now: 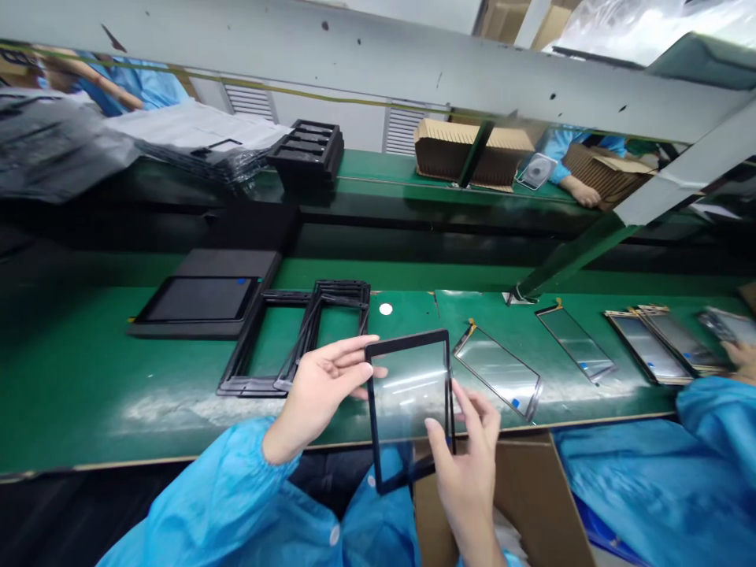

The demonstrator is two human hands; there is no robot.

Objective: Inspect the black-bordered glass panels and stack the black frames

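Observation:
Over the bench's front edge I hold a black-framed touch screen panel (pixel 407 394), tilted, with clear glass inside its border. My left hand (pixel 322 386) pinches its upper left edge, thumb in front and fingers behind. Around the lower right edge, my right hand (pixel 472 453) grips with the thumb on the front. Empty black plastic frames (pixel 251 386) lie overlapping to the left of the panel. Right of it, a loose glass touch panel (pixel 499 370) with an orange flex tail and a blue tab lies flat, and another glass panel (pixel 576 342) lies beyond.
A dark screen (pixel 198 299) rests on a grey block (pixel 236 264) at left. A green post (pixel 572 252) rises from the bench. More panels (pixel 650 346) lie near a co-worker's hand (pixel 743 356). Black trays (pixel 307 150) stand on the rear shelf; a cardboard box (pixel 531 504) sits below.

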